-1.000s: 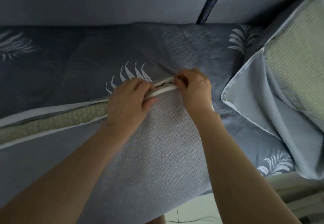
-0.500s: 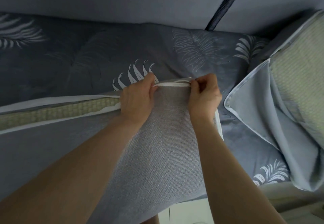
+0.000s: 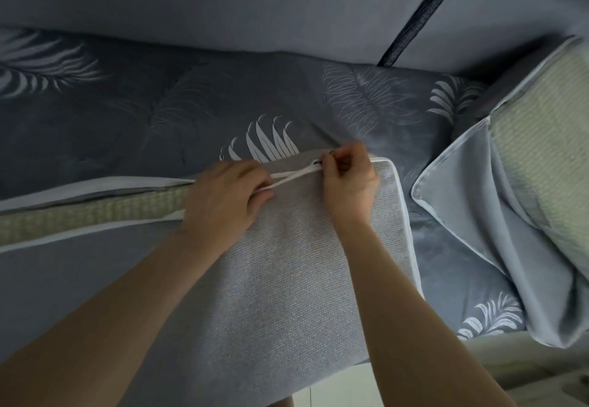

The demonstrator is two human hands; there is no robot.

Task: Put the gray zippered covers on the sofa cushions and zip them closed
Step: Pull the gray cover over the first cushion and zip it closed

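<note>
Between our hands the zipper tapes (image 3: 291,177) had parted. Our right hand (image 3: 349,183) pinched the pull (image 3: 317,162), and our left hand (image 3: 226,198) gripped the tapes. The cover (image 3: 287,279) held a green cushion (image 3: 95,212), bared left of the pull.

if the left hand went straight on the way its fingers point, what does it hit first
Probably the right hand, which pinches the zipper pull. The left hand grips the white zipper edges, fingers pointing right along them, with only a short open stretch between.
</note>
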